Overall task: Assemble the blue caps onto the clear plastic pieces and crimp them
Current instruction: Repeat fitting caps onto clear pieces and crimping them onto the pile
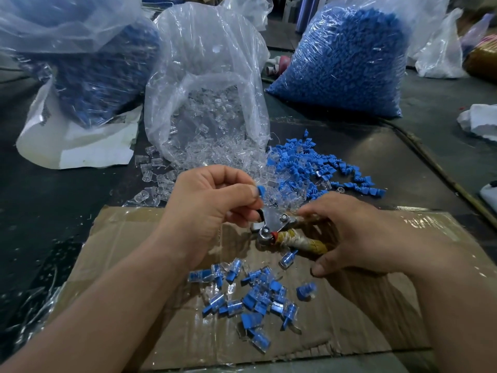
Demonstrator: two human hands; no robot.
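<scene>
Blue cap, matte plastic, pinched by left hand

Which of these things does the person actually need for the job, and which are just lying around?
In use: blue cap in left hand, crimping tool in right hand, clear pieces bag, loose caps, finished pile.
Lying about: white cloth, pink object, white sheet.

The right hand hides the crimper handles' far ends, and the top edge cuts off the left bag.
</scene>
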